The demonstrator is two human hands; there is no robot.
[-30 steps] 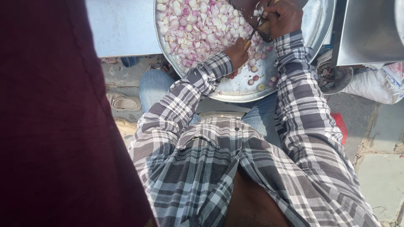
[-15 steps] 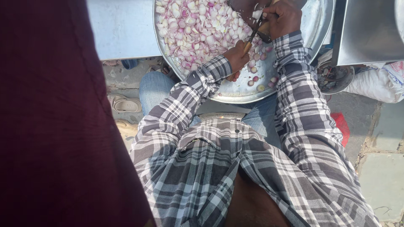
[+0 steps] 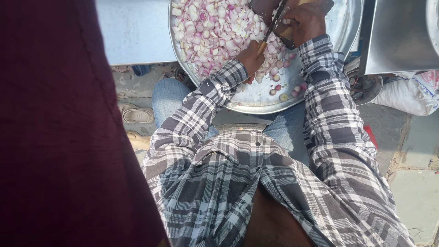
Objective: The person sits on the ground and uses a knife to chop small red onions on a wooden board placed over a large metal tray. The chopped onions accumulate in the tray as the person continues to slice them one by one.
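Over the metal tray, the left hand is clenched on a knife handle. The right hand is curled over an onion, mostly hidden, beside the onion pile.

Round tray under both hands: bare metal, dull sheen, smooth, lightly smeared. Onion pieces heaped beside the left hand: glossy pink-white flesh, papery skins. Knife between the hands: dark metal blade, wooden-looking handle at the left hand. Shirt sleeves behind both hands: woven checked cloth, matt. Trousers below the left forearm: denim, matt. Tabletop left of the left hand: sheet metal, satin. Floor beyond the right elbow: rough stone slabs.
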